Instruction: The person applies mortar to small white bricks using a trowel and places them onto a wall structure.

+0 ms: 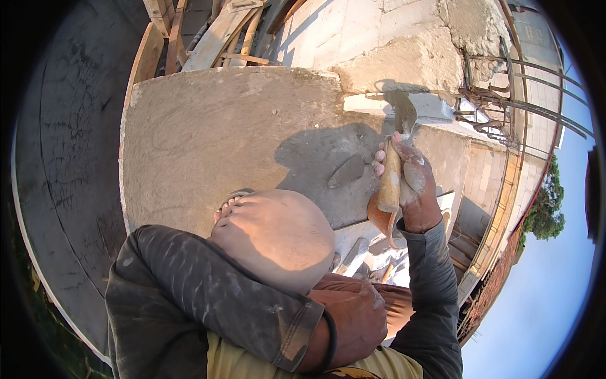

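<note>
My right hand [416,180] is closed round the wooden handle [391,177] of a trowel. Grey wet mortar coats the trowel blade [401,108], which points away from me over a pale block strip [429,106]. On the cement surface to the left of this hand sits a lump of mortar [346,172]. Below the handle is a curved orange-brown piece [382,218], partly hidden by the hand. My left hand [353,322], with a black band at the wrist, rests curled near my lap; its fingers are tucked out of sight. My bare knee [278,234] is bent in front of me.
The grey cement slab [196,126] spreads ahead, with a drop at its left edge. Bent steel bars [499,107] stick out at the right beside broken concrete [410,57]. Wooden boards [221,35] lean at the far left. Rubble [353,252] lies below the slab's near right edge.
</note>
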A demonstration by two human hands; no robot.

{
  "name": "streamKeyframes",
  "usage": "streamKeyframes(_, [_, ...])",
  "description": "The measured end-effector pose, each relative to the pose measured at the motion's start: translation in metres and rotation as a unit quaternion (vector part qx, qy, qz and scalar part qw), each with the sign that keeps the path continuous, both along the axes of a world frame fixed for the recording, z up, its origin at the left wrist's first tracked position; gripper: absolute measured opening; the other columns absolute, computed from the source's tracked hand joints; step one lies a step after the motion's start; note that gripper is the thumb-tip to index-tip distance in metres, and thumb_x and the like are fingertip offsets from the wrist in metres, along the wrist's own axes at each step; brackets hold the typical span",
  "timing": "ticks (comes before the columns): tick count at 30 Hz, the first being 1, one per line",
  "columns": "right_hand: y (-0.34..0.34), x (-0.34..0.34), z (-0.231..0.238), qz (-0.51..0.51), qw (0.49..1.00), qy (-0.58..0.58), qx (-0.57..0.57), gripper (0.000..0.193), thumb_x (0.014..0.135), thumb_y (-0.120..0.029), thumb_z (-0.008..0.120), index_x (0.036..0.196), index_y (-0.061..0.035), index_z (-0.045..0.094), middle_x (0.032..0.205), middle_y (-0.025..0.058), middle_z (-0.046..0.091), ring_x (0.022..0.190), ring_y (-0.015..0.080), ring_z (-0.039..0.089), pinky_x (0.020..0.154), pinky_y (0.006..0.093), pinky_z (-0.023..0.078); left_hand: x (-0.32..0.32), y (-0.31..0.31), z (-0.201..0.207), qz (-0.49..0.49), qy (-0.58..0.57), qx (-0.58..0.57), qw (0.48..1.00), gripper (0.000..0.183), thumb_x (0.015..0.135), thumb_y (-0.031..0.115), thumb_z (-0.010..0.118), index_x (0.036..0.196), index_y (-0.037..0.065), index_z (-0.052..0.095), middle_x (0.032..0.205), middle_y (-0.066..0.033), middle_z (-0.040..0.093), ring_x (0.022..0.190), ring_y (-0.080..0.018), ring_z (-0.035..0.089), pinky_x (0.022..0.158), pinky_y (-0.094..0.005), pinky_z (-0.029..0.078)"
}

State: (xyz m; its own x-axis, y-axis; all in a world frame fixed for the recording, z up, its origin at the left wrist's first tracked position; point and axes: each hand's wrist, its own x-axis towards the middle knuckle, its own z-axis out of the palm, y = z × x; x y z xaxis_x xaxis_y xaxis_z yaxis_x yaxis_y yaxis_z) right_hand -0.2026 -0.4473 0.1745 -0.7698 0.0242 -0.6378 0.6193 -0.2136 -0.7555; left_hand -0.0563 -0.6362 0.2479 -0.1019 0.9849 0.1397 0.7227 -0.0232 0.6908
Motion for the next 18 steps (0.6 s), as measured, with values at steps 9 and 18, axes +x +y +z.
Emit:
streamKeyframes(9, [0.004, 0.000, 0.038, -0.011, 0.999, -0.024, -0.025, 0.028, 0.099, -0.021, 0.060, 0.113, 0.0018, 0.053, 0.097, 0.0137, 0.057, 0.079, 0.0203, 0.060, 0.054, 0.0307, 0.055, 0.003, -0.010, -0.005, 0.060, 0.007, 0.044, 0.997, 0.031, 0.092, 0.021, 0.055, 0.105, -0.003, 0.070, 0.099, -0.0178, 0.071, 0.096, -0.0316, 0.067, 0.092, -0.0501, 0.050])
streamKeyframes(18, [-0.007, 0.015, -0.015, 0.054, 0.992, -0.039, 0.105, 0.029, 0.096, -0.019, 0.064, 0.116, -0.0019, 0.052, 0.100, 0.0089, 0.056, 0.084, 0.0188, 0.063, 0.062, 0.0344, 0.057, 0.026, 0.006, -0.030, 0.082, 0.002, 0.083, 0.993, 0.029, 0.088, 0.023, 0.055, 0.101, -0.001, 0.067, 0.092, -0.0146, 0.069, 0.088, -0.0281, 0.066, 0.086, -0.0470, 0.051])
